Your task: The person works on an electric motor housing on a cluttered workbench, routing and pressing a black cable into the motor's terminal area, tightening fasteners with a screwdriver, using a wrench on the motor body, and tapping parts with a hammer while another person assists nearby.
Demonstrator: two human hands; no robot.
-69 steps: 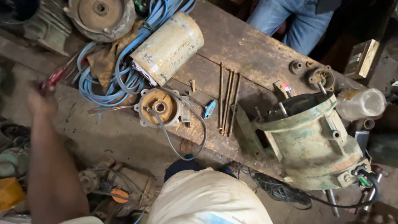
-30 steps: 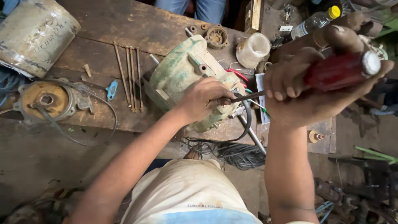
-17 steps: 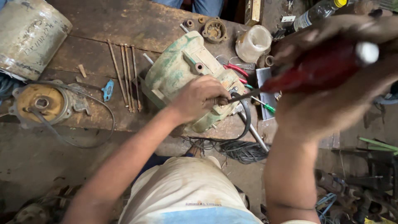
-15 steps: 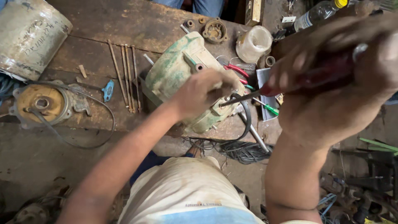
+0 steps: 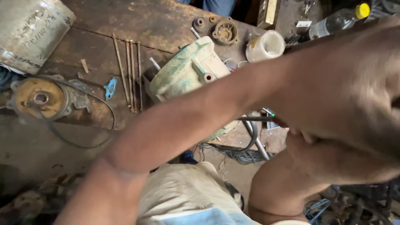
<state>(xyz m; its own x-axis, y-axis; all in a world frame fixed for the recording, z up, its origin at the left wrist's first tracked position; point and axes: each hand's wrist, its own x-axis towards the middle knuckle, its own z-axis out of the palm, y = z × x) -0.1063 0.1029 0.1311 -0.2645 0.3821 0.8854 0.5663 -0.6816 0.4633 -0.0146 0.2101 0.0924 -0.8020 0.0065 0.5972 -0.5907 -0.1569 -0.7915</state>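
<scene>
My left arm reaches from the lower left across to the upper right, and my left hand is large and blurred close to the camera; its fingers cannot be made out. Beneath it my right hand is mostly hidden. The dark shaft of a screwdriver sticks out leftward from it, towards the lower edge of a green motor housing. The housing lies on the wooden bench, partly covered by my left forearm. The screwdriver's handle is hidden.
Several long thin rods lie left of the housing. A rusty end cap with a wire, a grey cylinder, a small blue clip, a white cup, a round bearing part and a plastic bottle sit around. Cables hang below the bench edge.
My left hand has left the green housing and swung up to the right, close to the camera, covering my right hand and the red screwdriver handle.
</scene>
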